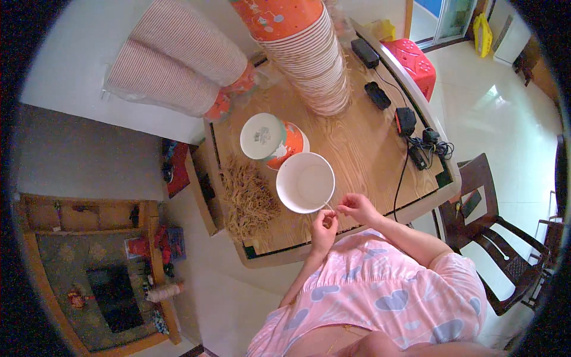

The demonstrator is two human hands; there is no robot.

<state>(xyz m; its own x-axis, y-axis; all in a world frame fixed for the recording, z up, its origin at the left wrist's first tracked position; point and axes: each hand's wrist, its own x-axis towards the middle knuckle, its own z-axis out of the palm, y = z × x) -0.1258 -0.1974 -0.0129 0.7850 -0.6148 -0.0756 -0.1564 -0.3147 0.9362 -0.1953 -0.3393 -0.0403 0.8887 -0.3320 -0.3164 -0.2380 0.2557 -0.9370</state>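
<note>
A white paper bucket (306,182) stands mouth up near the front edge of the wooden table. Just below its rim, my left hand (325,229) and my right hand (358,209) are close together with fingers pinched. A thin tan cord (329,206) runs from the bucket's rim to my fingertips, which hide its ends. Behind the bucket is an orange-printed paper bucket (285,146) lying bottom up. To the left lies a tangled heap of tan cords (247,202). A tall stack of nested paper buckets (309,68), with tan cords along its side, rises at the back.
Plastic-wrapped bucket stacks (172,65) lean at the back left. Along the table's right side are a black power adapter (365,53), a black-and-red device (405,121) and tangled cables (433,144). A red stool (411,65) and a dark wooden chair (499,238) stand beyond the table's right edge.
</note>
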